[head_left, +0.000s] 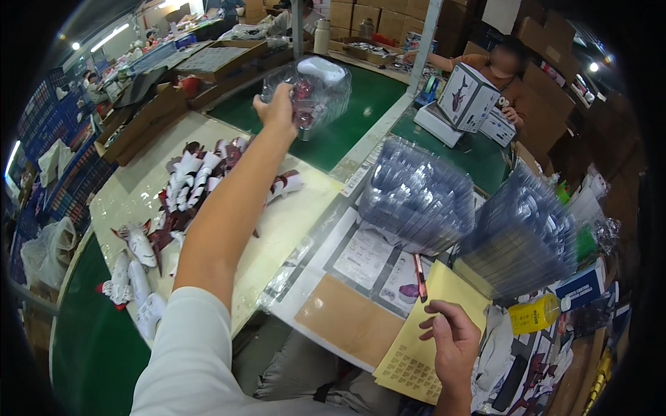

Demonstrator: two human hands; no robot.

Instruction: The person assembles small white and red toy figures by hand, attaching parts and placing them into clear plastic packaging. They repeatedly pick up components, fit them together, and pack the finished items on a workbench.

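With my left arm stretched out to the far side, my left hand (279, 111) is closed on the edge of a clear plastic blister tray (336, 104). In the tray sit a white rounded piece (321, 69) and dark red parts (304, 97). It hangs over the green belt surface (368, 80); motion blurs it a little. My right hand (454, 340) hovers at the yellow sticker sheets (409, 360), fingers loosely bent and apart, with nothing seen in them. A red utility knife (420, 277) lies just beyond its fingertips.
White and dark red toy pieces (198, 173) lie heaped on the cream board (277, 236) at left. Tall stacks of clear trays (416, 194) stand right of centre. A yellow bottle (534, 314) lies at right. Across the table, a person (548, 90) handles printed boxes (468, 97).
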